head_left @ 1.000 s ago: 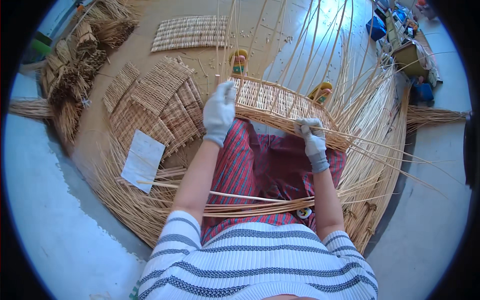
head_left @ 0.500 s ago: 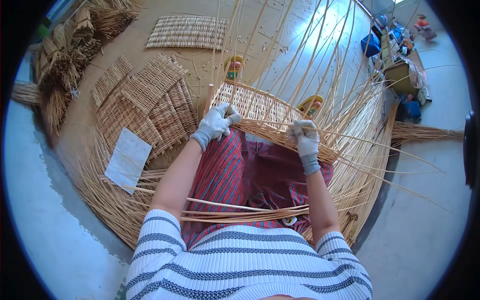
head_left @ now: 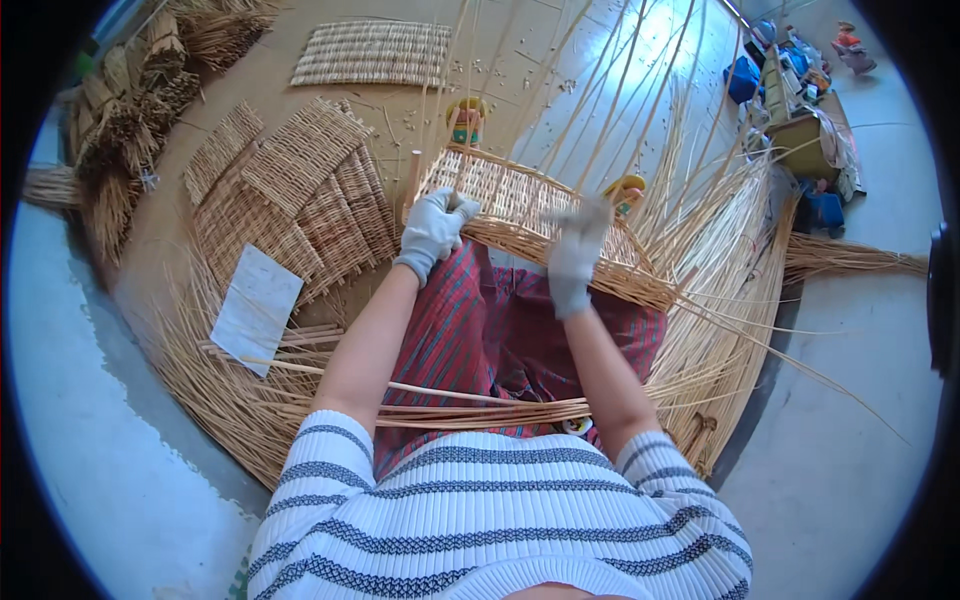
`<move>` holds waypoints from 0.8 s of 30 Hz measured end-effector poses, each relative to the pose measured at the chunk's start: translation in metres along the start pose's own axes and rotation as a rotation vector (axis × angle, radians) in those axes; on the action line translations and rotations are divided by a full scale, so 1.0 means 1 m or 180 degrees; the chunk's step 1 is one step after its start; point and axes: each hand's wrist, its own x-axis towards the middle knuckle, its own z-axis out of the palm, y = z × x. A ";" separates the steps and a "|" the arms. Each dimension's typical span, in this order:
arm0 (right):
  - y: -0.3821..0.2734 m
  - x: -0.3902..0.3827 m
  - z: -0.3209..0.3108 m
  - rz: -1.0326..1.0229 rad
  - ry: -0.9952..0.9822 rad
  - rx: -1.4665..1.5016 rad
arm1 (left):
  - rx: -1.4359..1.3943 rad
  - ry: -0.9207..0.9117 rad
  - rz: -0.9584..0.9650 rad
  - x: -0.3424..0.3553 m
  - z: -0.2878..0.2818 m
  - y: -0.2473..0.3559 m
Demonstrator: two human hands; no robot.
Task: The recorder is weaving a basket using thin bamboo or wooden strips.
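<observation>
Seated person weaving a wicker panel [head_left: 520, 200] that lies across the lap, over a red plaid cloth [head_left: 480, 330]. The panel's far part shows tight, closed rows of weave; the near edge, where both hands work, looks like the active row. Many long unwoven stakes [head_left: 600, 110] stick up and away from the panel, and more loose ends fan out to the right, so judging by that, a good share of the weaving is left and no border or trimming shows yet.

Left hand [head_left: 432, 232], in a grey-white glove, curls over the panel's near-left edge, fingers closed on the woven rim or a strand there; cannot tell which. Right hand [head_left: 577, 262], also gloved, is motion-blurred at the near-right edge, fingers half bent; cannot tell if it pinches a strand or just presses the weave.

A bundle of loose willow rods [head_left: 470, 410] lies across the lap close to the torso, supply still plentiful. More rods spread over the floor [head_left: 90, 430] all around.

Finished flat woven mats [head_left: 290, 190] are stacked to the left, another mat [head_left: 372, 52] lies farther off, a white sheet [head_left: 255, 308] rests on the rods at left. Cluttered box and bags [head_left: 800, 130] sit at far right.
</observation>
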 end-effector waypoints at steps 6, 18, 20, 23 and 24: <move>0.020 -0.051 -0.048 0.1484 0.0442 0.0134 | 0.0334 0.0065 0.0207 0.003 0.011 0.001; 0.018 -0.040 -0.145 0.1743 0.0864 0.0702 | 0.0862 -0.0465 0.0942 -0.011 0.054 0.037; 0.007 -0.025 -0.137 0.1940 0.0512 -0.0014 | 0.1251 -0.1133 0.0131 -0.004 0.068 0.043; -0.018 0.034 -0.080 0.0393 -0.0098 -0.0647 | 0.1443 -0.1149 0.0033 0.001 0.082 0.036; -0.021 0.062 -0.056 -0.0268 -0.0335 -0.1300 | 0.1472 -0.0949 0.0179 0.001 0.083 0.030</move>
